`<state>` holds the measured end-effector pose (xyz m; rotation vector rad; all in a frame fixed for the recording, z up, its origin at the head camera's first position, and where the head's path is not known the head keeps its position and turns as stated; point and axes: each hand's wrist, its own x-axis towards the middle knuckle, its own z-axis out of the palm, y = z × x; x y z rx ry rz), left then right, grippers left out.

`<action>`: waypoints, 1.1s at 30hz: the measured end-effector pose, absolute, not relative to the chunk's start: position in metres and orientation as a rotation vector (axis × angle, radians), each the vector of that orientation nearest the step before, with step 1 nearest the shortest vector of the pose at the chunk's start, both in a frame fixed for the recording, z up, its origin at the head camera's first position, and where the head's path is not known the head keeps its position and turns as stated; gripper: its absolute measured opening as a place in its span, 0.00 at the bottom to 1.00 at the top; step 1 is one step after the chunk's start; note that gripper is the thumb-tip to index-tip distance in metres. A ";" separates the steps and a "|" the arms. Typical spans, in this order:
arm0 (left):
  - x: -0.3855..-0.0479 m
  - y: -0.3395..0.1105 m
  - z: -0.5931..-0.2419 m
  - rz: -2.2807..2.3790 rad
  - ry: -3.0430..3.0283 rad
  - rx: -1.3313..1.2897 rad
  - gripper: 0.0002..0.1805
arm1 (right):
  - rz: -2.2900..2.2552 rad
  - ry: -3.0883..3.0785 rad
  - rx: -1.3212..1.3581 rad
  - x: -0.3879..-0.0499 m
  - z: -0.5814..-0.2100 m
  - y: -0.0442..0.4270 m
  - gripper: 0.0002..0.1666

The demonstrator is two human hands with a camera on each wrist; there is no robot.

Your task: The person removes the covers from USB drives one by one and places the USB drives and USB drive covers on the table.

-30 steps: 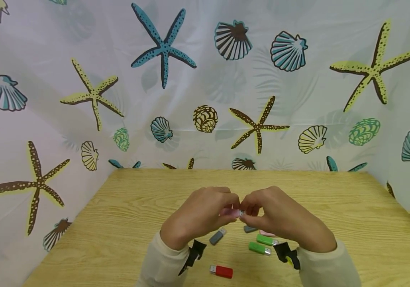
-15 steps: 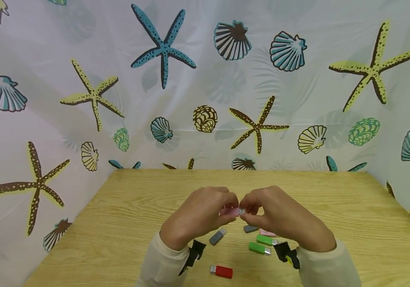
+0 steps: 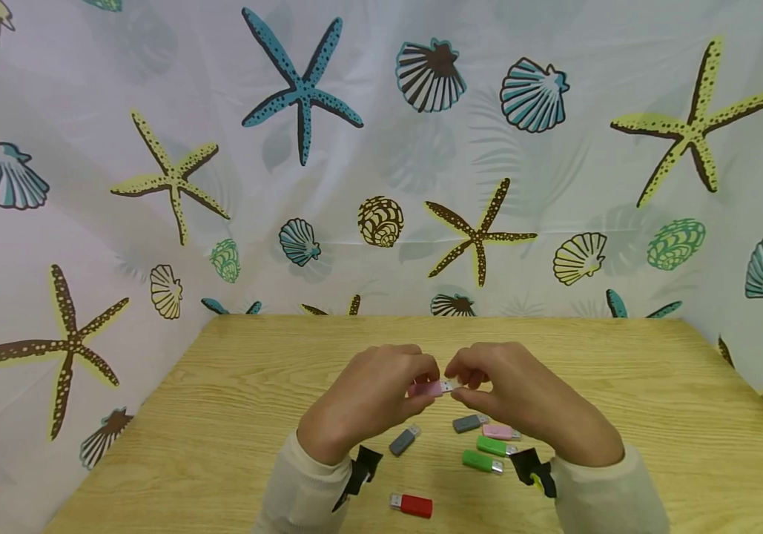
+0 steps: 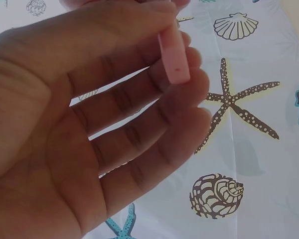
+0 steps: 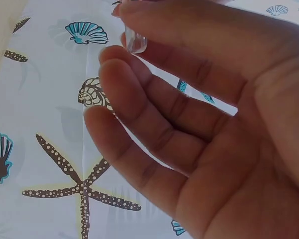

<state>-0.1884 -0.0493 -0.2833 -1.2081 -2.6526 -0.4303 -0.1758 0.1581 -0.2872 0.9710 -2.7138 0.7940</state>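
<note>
My left hand (image 3: 371, 389) pinches a pink USB stick (image 3: 425, 389) between thumb and fingers above the table. Its metal plug points right, towards my right hand (image 3: 524, 393). In the left wrist view the pink end of the stick (image 4: 175, 64) shows under the thumb, the other fingers loosely bent beneath. A small clear cap (image 5: 135, 42) sits between the thumb and forefinger of my right hand in the right wrist view. The cap is close to the plug's tip; whether the two still touch I cannot tell.
On the wooden table (image 3: 254, 415) below lie a grey USB stick (image 3: 404, 440), another grey stick (image 3: 468, 423), a pink stick (image 3: 500, 432), two green sticks (image 3: 482, 461) and a red stick (image 3: 414, 505). A shell-patterned curtain (image 3: 354, 170) encloses the back and sides.
Both hands have risen slightly, and the right has shifted a little away from the left. More of the held stick's metal plug shows, as the clear cap has slid off to the right.
</note>
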 end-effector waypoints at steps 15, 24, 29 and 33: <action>-0.191 -0.050 -0.284 -0.445 -2.679 -1.165 0.06 | 0.777 -2.710 0.940 -0.175 -0.285 0.161 0.08; -0.197 -0.064 -0.289 -0.462 -2.711 -1.011 0.05 | 0.695 -2.630 0.864 -0.177 -0.289 0.172 0.09; -0.203 -0.078 -0.295 -0.458 -2.714 -0.889 0.06 | 0.643 -2.638 0.759 -0.179 -0.291 0.194 0.09; -0.208 -0.090 -0.299 -0.476 -2.720 -0.803 0.06 | 0.605 -2.647 0.685 -0.179 -0.290 0.211 0.10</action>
